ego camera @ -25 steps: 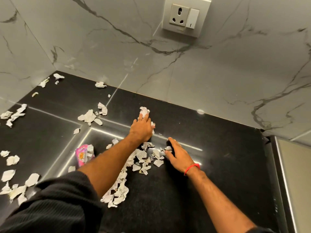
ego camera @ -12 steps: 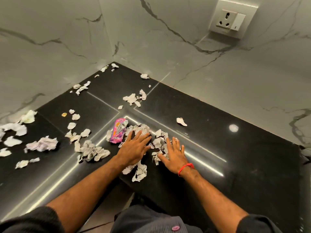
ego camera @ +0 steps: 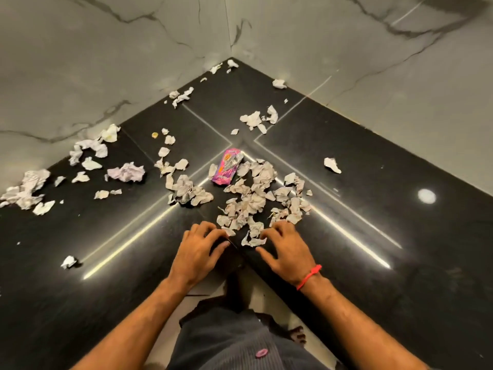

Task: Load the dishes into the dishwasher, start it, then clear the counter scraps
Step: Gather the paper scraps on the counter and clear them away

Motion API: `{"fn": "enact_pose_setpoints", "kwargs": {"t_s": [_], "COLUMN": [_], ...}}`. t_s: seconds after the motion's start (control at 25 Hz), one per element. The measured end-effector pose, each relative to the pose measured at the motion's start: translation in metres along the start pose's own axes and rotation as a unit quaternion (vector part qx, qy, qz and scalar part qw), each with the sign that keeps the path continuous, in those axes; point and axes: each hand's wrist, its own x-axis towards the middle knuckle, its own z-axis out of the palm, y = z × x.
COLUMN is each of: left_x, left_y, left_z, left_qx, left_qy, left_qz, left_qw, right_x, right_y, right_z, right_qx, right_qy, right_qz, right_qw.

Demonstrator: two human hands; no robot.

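Fingers of left hand and right hand: curled, spread, holding nothing, touching near scraps. Worktop: black, corner. Paper scraps: central heap, others scattered. Pink wrapper: behind heap.

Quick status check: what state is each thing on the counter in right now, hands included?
Left hand: fingers curled, resting on the counter, holding nothing.
Right hand: fingers curled, touching the pile's near edge.
Paper pile: gathered at the counter's inner corner, loose.
Pink wrapper: crumpled, lying at the pile's far edge.
Other scraps: scattered, not gathered.
Counter: black, littered.
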Motion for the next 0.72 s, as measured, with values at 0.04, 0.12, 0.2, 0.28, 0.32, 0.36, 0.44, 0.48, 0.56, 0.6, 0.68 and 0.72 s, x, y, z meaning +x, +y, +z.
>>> {"fn": "enact_pose_setpoints", "kwargs": {"t_s": [0.04, 0.12, 0.2, 0.28, 0.32, 0.36, 0.44, 0.48, 0.56, 0.6, 0.68, 0.72], "left_x": [-0.004, 0.001, 0.021, 0.049, 0.063, 0.075, 0.087, 0.087, 0.077, 0.073, 0.066, 0.066], "left_y": [-0.003, -0.013, -0.024, -0.036, -0.044, -0.053, -0.073, -0.082, -0.100, -0.109, -0.120, -0.123], "left_z": [0.003, 0.010, 0.015, 0.015, 0.013, 0.010, 0.003, 0.000, -0.006, -0.007, -0.007, -0.004], "left_qx": [0.000, 0.015, 0.020, 0.001, -0.003, -0.002, -0.005, -0.008, -0.005, -0.002, -0.011, -0.026], "left_qy": [-0.021, -0.052, -0.064, -0.064, -0.065, -0.066, -0.054, -0.035, 0.020, 0.037, 0.031, 0.011], "left_qz": [0.017, 0.047, 0.057, 0.042, 0.030, 0.023, 0.024, 0.023, -0.010, -0.042, -0.111, -0.135], "left_qw": [1.000, 0.997, 0.996, 0.997, 0.997, 0.998, 0.998, 0.999, 1.000, 0.998, 0.993, 0.990], "right_x": [-0.001, 0.005, 0.024, 0.049, 0.063, 0.076, 0.098, 0.103, 0.097, 0.089, 0.072, 0.067], "right_y": [-0.008, -0.020, -0.028, -0.031, -0.033, -0.035, -0.035, -0.030, -0.010, 0.002, 0.019, 0.022], "right_z": [0.009, 0.025, 0.034, 0.039, 0.041, 0.041, 0.037, 0.033, 0.020, 0.015, 0.007, 0.008], "right_qx": [-0.011, -0.054, -0.075, -0.069, -0.062, -0.044, 0.021, 0.043, 0.033, 0.000, -0.087, -0.110], "right_qy": [-0.040, -0.091, -0.092, -0.079, -0.075, -0.070, -0.040, -0.003, 0.099, 0.142, 0.154, 0.121], "right_qz": [-0.026, -0.058, -0.061, -0.039, -0.019, 0.001, 0.028, 0.041, 0.095, 0.135, 0.229, 0.273], "right_qw": [0.999, 0.993, 0.991, 0.994, 0.995, 0.997, 0.999, 0.998, 0.990, 0.981, 0.957, 0.948]}}
